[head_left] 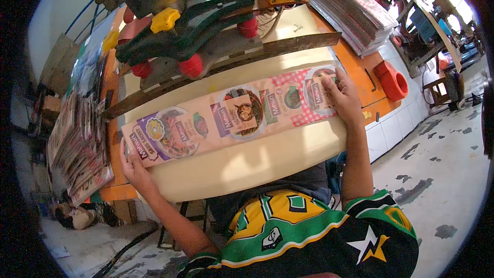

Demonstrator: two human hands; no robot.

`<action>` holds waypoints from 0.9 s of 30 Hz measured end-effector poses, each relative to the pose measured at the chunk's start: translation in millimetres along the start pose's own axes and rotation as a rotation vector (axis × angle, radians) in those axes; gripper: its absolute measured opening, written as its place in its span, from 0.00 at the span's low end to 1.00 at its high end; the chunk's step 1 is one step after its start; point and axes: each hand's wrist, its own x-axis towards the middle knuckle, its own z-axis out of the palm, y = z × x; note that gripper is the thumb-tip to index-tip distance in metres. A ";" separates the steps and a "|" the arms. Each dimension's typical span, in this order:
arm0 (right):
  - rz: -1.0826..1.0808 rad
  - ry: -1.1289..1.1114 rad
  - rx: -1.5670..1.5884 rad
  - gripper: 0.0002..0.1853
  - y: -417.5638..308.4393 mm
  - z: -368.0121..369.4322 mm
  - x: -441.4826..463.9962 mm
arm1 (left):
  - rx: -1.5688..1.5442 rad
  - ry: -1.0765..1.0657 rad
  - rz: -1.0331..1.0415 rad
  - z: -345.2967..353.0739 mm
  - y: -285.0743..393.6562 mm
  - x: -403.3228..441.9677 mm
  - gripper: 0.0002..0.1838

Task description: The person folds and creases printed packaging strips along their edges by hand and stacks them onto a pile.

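A long printed strip (pixel 206 116) with food pictures lies across a cream-coloured work surface (pixel 247 162), tilted up toward the right. My left hand (pixel 135 171) holds its lower left end, with the fingers at the edge. At the upper right end, my right hand (pixel 343 95) grips the strip, thumb on top. Just beyond the strip runs a dark metal bar (pixel 226 64). Above it is a dark green machine frame (pixel 206 25) with yellow knobs (pixel 165 20) and red feet (pixel 191 65).
A tall stack of printed sheets (pixel 355 13) stands at the back right. More printed sheets (pixel 82 144) are piled at the left. An orange-red ring-shaped part (pixel 392 81) and a small hex key (pixel 370 80) lie at the right edge of the orange table (pixel 355 62).
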 end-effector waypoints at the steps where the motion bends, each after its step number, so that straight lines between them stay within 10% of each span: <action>1: -0.014 0.001 0.001 0.19 -0.1 0.7 0.3 | -0.001 -0.003 -0.001 -0.2 1.8 -0.1 0.22; 27: 0.010 0.065 -0.035 0.19 8.2 -3.7 -0.2 | 0.037 -0.046 0.106 -24.0 -14.2 2.9 0.25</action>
